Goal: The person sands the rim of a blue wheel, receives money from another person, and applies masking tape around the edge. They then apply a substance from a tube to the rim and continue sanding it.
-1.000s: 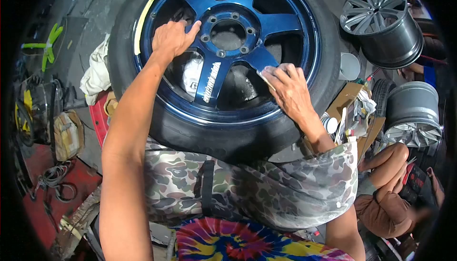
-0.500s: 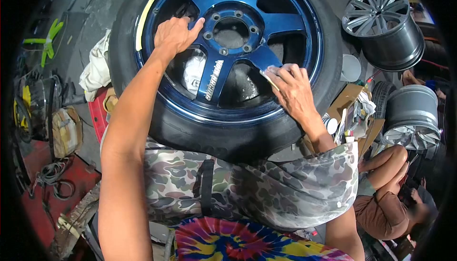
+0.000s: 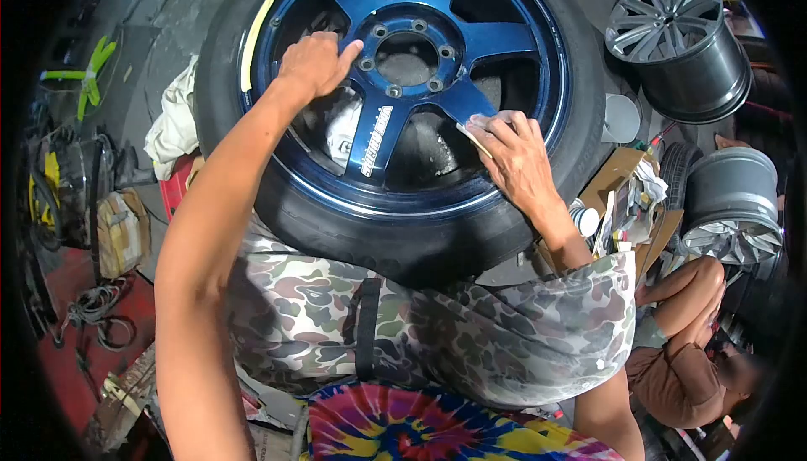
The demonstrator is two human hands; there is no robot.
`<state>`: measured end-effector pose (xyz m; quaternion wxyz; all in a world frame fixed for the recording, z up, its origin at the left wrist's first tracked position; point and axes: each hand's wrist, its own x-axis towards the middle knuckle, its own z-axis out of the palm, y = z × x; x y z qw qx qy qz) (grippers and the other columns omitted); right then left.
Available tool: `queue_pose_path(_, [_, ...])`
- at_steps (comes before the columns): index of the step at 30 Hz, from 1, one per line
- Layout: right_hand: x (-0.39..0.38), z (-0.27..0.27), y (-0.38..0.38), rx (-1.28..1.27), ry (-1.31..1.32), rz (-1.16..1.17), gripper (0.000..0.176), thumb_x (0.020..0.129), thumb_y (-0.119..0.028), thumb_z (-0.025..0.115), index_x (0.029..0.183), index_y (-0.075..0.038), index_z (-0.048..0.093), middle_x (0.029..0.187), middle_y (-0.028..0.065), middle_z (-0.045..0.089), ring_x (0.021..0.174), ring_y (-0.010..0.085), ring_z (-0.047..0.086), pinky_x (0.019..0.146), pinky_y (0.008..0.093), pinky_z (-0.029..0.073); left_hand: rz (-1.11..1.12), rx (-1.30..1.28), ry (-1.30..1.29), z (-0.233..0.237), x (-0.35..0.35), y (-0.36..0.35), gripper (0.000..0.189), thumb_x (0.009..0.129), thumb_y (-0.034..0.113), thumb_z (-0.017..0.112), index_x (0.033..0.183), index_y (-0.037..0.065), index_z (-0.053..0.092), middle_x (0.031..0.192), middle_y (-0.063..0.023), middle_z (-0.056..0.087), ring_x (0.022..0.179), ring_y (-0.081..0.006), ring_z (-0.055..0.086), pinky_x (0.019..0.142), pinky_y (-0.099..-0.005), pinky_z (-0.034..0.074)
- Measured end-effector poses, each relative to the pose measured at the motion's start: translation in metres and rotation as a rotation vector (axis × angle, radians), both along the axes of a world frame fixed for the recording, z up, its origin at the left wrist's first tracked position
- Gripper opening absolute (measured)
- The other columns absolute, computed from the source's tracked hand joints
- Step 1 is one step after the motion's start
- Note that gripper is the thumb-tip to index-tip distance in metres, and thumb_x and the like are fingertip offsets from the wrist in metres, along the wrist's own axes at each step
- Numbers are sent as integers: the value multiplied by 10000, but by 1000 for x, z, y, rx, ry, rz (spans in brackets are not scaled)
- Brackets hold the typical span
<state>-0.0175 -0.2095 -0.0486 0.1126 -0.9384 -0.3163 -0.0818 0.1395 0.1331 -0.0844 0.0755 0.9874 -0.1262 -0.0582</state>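
While the right hand [image 3: 514, 148] worked in close, a thin pale pad [image 3: 474, 139] sat pinched between its narrowed fingers and thumb, its edge down by the lower-right spoke [image 3: 472, 105] of the blue wheel [image 3: 496, 39]. And there was that wheel — face up in its black tyre [image 3: 361, 234], just ahead of the camouflage-clad legs [image 3: 319, 301], directly under both sets of fingers! Over on the other side, the left hand [image 3: 313, 66] lay across the left spoke, thumb stretched wide of the fingers towards the hub ring [image 3: 414, 92] — whether the hidden fingertips gripped anything, I could not tell. White lettering [image 3: 376, 142] ran along the spoke between the hands (a yellow strip [image 3: 255, 36] curved around the upper-left rim, too).
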Motion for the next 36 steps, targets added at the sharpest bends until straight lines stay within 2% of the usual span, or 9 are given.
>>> queue_pose_path(2, [-2,2,2,30,58,15,373,895,-162,779,1260,-94,749,1192,31,689,1124,266,588,912,409,454,-68,44,-39,17,-17,-15,704,1105,561,489,1308,-93,650,1308,-287,665,1275,-437,623,1095,-506,507])
queue_pose_path(5, [-9,14,-9,117,106,36,351,883,-148,784,1228,-89,759,1184,45,687,1133,263,586,907,406,454,-223,-139,-136,46,-57,-43,654,1094,496,559,1359,-97,628,1398,-299,642,1359,-428,589,1164,-496,457])
queue_pose_path(10, [-14,23,-25,383,91,-251,185,928,-82,761,1105,-36,780,1072,91,719,1023,315,640,894,431,484,-424,-310,-97,51,-138,-92,669,1068,469,609,1461,-69,559,1533,-274,551,1473,-441,479,1248,-530,353])
queue_pose_path(13, [-17,9,-23,821,380,-593,196,1061,-128,686,1158,25,762,938,77,727,808,173,687,744,334,529,-405,-283,-21,28,-155,-109,779,1059,506,604,1570,-56,433,1687,-257,350,1576,-435,316,1279,-576,282])
queue_pose_path(14, [-19,5,-18,945,435,-644,262,1101,-186,659,1200,39,750,945,53,747,791,91,674,707,262,514,-403,-285,-22,22,-155,-114,779,1059,506,604,1570,-56,433,1687,-257,350,1576,-435,316,1279,-576,282])
queue_pose_path(19, [-18,4,-16,1002,411,-718,273,1097,-180,672,1236,47,732,997,74,778,796,91,694,718,249,538,-369,-355,4,15,-160,-129,857,1058,546,583,1612,-69,363,1753,-252,216,1631,-432,195,1316,-575,204])
queue_pose_path(27, [-19,6,-20,1133,523,-712,214,1037,-110,755,1200,28,736,993,55,783,758,59,672,667,217,532,-635,-383,75,25,-176,-141,839,1071,592,511,1603,-51,422,1738,-226,307,1630,-375,247,1326,-554,187])
queue_pose_path(32, [-21,6,-20,1149,509,-726,178,1028,-117,770,1136,19,731,986,53,784,761,48,666,651,213,526,-404,-258,5,21,-164,-138,885,1073,606,496,1637,-60,351,1742,-256,277,1635,-412,217,1310,-587,192])
queue_pose_path(36, [-22,3,-22,1157,461,-688,166,1011,-129,793,1072,6,718,962,35,781,740,12,637,617,191,498,-529,-331,19,24,-181,-144,876,1070,621,489,1614,-60,402,1743,-239,285,1631,-401,226,1308,-589,193])
